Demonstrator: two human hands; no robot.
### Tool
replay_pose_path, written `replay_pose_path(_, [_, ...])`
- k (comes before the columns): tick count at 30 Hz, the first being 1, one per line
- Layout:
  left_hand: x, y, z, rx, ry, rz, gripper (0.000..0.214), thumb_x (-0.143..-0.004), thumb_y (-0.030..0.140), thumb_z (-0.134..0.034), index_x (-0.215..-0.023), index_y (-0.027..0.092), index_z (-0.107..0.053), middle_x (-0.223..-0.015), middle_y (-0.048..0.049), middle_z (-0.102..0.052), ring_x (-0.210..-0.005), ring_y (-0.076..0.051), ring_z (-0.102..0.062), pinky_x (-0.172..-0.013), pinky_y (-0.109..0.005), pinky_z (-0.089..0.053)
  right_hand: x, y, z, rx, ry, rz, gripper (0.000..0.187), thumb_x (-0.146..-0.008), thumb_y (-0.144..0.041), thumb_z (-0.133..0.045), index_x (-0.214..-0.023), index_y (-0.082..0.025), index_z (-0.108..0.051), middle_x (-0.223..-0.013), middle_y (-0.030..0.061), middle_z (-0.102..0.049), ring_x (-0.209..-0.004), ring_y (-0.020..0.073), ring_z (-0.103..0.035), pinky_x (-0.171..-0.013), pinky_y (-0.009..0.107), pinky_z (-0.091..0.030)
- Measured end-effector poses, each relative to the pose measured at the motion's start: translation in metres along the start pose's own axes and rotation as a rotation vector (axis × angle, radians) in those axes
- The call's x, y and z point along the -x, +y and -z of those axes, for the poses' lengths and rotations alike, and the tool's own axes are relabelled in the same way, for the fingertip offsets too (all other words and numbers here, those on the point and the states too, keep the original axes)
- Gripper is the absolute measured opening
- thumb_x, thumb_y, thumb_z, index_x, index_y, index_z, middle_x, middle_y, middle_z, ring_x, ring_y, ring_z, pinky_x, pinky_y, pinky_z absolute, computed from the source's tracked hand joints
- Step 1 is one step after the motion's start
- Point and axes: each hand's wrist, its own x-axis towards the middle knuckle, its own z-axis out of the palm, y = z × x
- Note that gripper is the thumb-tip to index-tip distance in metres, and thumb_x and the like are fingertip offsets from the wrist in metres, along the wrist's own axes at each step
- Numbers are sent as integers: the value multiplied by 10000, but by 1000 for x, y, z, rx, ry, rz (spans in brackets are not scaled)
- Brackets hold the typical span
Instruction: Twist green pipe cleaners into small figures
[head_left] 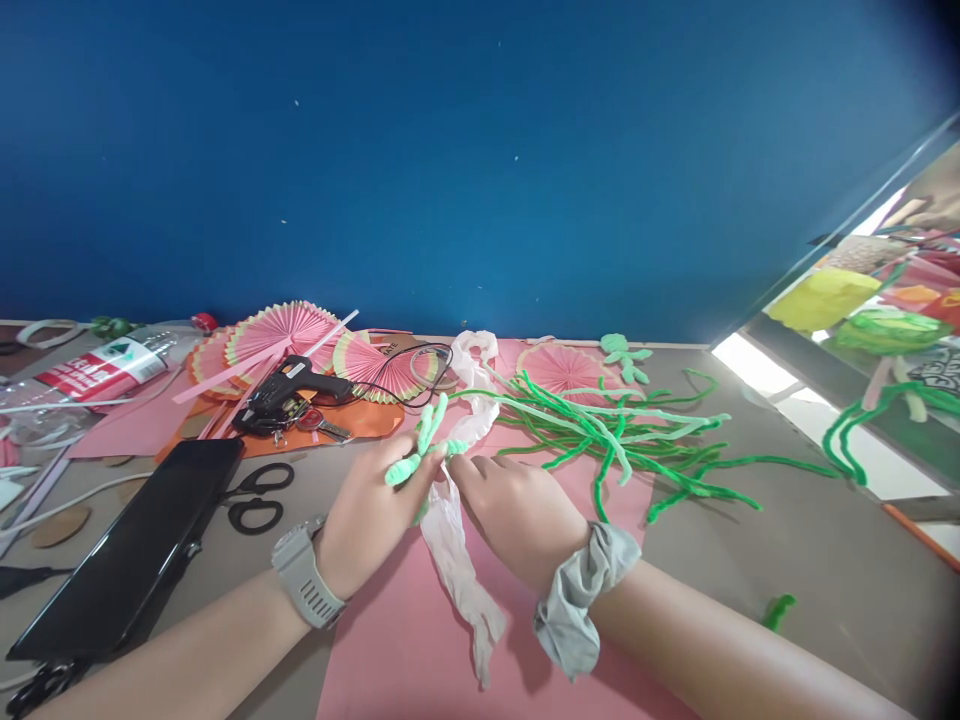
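Note:
My left hand, with a grey watch on its wrist, is closed on a light green pipe cleaner shape made of coiled loops. Beside it my right hand, a grey scrunchie round its wrist, is closed on a strip of thin white crepe-like material. The strip hangs down between the hands over a pink sheet, and more of it curls up behind them. Both hands meet where strip and green shape come together; the fingertips partly hide that spot.
Loose green pipe cleaners lie to the right, a finished-looking green leaf shape behind them. Leftward are a black glue gun, folded paper fans, black scissors, a phone and a plastic bottle. A blue wall closes the back.

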Motion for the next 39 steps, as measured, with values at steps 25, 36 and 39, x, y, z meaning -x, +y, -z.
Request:
replay_pose_path(25, [1, 5, -2, 408, -332, 61, 273, -869, 362, -400, -688, 178, -491, -623, 40, -479, -550, -83, -424, -555, -198, -370, -11, 34, -12, -1695, -244, -39, 227, -877, -312, -373, -707, -172, -425, -582, -50, -390, -457, 54, -294, -433, 198, -226])
replay_pose_path(36, [1, 13, 4, 611, -471, 62, 317, -875, 362, -374, -720, 161, -564, -660, -10, -546, -558, -102, -463, -572, -237, -408, -13, 40, -8, -1746, -234, 27, 252, -882, -305, -396, -681, -160, -438, -512, -75, -357, -418, 43, -249, -411, 199, -183])
replay_pose_path(39, [2, 12, 1, 652, -426, 103, 329, -877, 363, -377, -678, 163, -546, -632, 8, -490, -547, -91, -431, -572, -228, -388, -13, 34, -12, -1642, -118, 35, 252, -890, -308, -386, -678, -174, -410, -544, -64, -372, -461, 58, -279, -446, 204, -236])
